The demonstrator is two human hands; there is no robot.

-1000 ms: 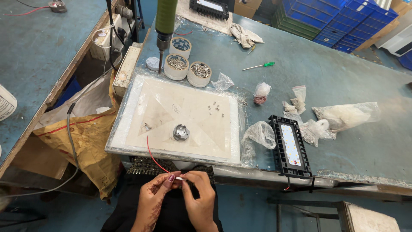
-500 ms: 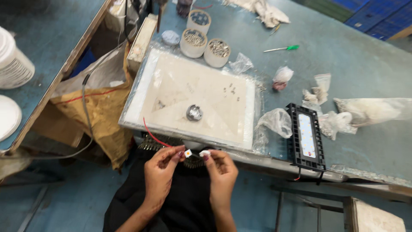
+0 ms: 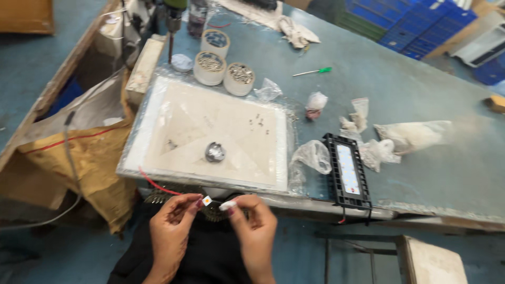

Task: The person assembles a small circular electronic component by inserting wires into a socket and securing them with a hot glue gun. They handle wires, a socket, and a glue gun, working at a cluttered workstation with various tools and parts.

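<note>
Left hand: the left hand [image 3: 171, 229] is below the near edge of the table, with the fingers curled and the thumb and first fingertips pinched on a small white connector [image 3: 207, 200].
Red wire: a thin red wire [image 3: 157, 183] runs from this connector up and to the left, toward the front edge of the white tray [image 3: 152, 152].
Right hand: the right hand [image 3: 255, 226] is just beside the left one, also nearly closed, and its fingertips pinch a second small white piece [image 3: 227, 205].
Gap between the pieces: the two white pieces are very near to each other; I cannot tell if they touch.
Under the hands: a dark ribbed metal part [image 3: 158, 195] shows at the table edge, partly hidden by the hands.
On the tray: a small shiny round metal part [image 3: 214, 152] lies near the middle, and a few tiny screws [image 3: 259, 122] lie farther back.
Right of the tray: a black LED light module [image 3: 347, 171] lies lengthwise on the grey-blue table [image 3: 421, 89], with crumpled clear plastic bags [image 3: 313, 156] beside it.
Far side: three round containers [image 3: 210, 67] with small metal parts stand behind the tray, and a green-handled screwdriver [image 3: 313, 71] lies well apart from them.
</note>
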